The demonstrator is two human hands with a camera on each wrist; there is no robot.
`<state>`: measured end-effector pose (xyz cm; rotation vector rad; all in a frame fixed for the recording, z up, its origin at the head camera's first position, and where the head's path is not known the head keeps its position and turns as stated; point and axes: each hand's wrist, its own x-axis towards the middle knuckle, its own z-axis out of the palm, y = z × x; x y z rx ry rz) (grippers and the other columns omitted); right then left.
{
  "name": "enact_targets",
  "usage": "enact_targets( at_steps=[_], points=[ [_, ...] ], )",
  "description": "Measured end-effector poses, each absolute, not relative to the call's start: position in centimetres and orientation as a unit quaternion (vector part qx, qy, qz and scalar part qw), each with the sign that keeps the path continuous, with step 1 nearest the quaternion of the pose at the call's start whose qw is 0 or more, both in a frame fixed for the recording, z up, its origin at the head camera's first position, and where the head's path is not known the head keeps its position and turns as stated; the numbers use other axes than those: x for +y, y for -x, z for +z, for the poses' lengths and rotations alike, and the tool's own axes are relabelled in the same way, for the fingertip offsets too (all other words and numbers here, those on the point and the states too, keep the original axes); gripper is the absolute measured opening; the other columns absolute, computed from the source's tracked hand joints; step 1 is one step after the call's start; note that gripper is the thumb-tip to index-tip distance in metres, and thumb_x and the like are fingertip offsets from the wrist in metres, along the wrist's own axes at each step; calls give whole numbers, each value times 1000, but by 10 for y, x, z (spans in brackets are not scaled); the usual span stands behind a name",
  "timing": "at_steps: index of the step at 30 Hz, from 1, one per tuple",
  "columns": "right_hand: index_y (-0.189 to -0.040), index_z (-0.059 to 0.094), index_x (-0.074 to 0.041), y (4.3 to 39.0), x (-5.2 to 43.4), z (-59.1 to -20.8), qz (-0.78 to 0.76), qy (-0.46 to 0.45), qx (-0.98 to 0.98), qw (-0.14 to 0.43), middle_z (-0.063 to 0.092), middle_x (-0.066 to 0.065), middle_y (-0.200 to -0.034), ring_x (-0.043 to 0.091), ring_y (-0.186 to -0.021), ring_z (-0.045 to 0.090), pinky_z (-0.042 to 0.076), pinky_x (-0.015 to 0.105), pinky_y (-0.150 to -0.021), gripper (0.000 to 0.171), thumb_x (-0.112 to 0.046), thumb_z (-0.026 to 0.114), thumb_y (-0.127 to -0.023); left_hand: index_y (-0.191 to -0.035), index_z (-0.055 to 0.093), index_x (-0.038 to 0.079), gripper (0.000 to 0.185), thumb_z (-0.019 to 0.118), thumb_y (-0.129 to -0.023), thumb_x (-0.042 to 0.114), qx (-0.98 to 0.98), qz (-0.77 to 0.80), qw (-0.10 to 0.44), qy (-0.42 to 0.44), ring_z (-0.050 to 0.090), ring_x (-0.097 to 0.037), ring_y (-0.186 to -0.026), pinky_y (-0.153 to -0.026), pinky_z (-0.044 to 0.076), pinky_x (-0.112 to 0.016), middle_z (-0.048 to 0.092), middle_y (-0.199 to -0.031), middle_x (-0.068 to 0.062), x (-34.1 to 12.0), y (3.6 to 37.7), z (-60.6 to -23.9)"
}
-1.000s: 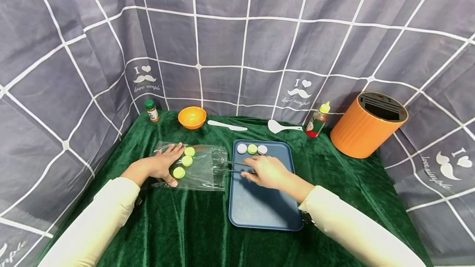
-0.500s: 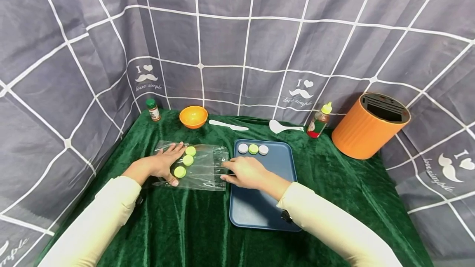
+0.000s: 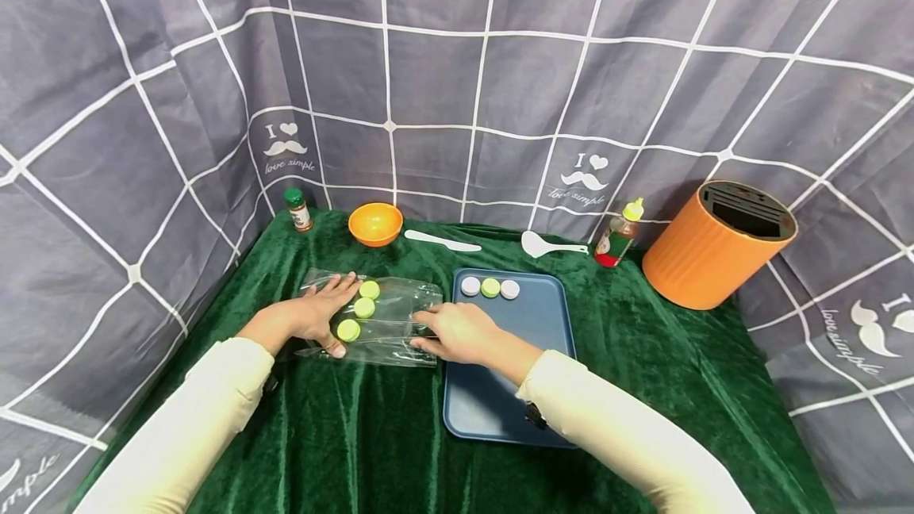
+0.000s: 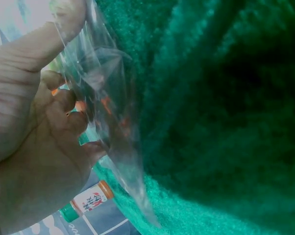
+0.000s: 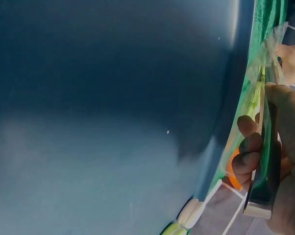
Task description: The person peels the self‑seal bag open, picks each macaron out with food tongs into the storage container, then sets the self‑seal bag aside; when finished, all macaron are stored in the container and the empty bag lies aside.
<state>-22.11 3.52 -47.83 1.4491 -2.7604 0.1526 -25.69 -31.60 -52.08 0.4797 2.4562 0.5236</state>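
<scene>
Three discs (image 3: 489,288) on blue tray (image 3: 543,324), three green discs (image 3: 363,308) in plastic bag (image 3: 393,320), frame centre; left hand (image 3: 314,316) flat pinning bag, right hand (image 3: 457,333) gripping tongs (image 5: 265,161) at bag mouth.

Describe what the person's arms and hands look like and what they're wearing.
Both arms wear long cream sleeves that end at the wrists. The left hand and right hand are bare: no gloves or rings show. A small dark device sits under each cuff, the right one plainer to see.
</scene>
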Motion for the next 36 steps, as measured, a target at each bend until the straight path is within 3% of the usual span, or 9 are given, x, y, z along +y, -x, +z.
enact_targets(
  at_steps=[6,13,19,26,33,36],
  points=[
    [-137,74,-23,222,34,-480,40,-468,-883,15,82,-4,-111,13,-76,74,58,32,-59,38,-50,65,-111,-181,2,18,153,99,-70,58,915,208,294,-184,-14,-45,-172,-132,-3,-78,-12,-188,-14,-314,256,-516],
    [-136,74,-21,221,36,-480,39,-476,-878,25,82,-4,-111,14,-76,75,61,36,-62,37,-48,65,-112,-181,2,22,156,99,-67,64,917,202,292,-182,-14,-40,-174,-135,-2,-75,-13,-188,-8,-315,256,-517],
    [-131,74,-21,221,39,-480,37,-483,-874,38,80,-5,-107,14,-75,75,59,35,-60,34,-48,65,-112,-180,1,12,155,101,-69,56,906,218,311,-186,-18,-46,-171,-132,-8,-77,-15,-186,-17,-305,245,-490],
    [-143,74,-18,221,52,-477,45,-469,-881,34,82,-1,-131,17,-91,82,66,38,-72,44,-48,64,-112,-179,1,7,151,103,-72,42,916,185,310,-175,-13,-48,-172,-134,-2,-75,-13,-186,-22,-295,239,-477],
    [-136,77,-16,222,79,-476,64,-461,-883,54,84,-1,-112,12,-80,78,63,35,-65,39,-45,68,-111,-181,-1,20,160,100,-64,60,905,223,305,-198,-19,-44,-171,-131,-9,-78,-17,-186,-15,-311,248,-499],
    [-129,79,-16,223,94,-475,75,-455,-885,61,83,-2,-105,9,-74,74,60,34,-60,34,-43,69,-110,-180,-2,20,160,101,-65,59,908,214,300,-199,-18,-44,-172,-131,-7,-78,-17,-186,-15,-314,253,-510]
  ],
)
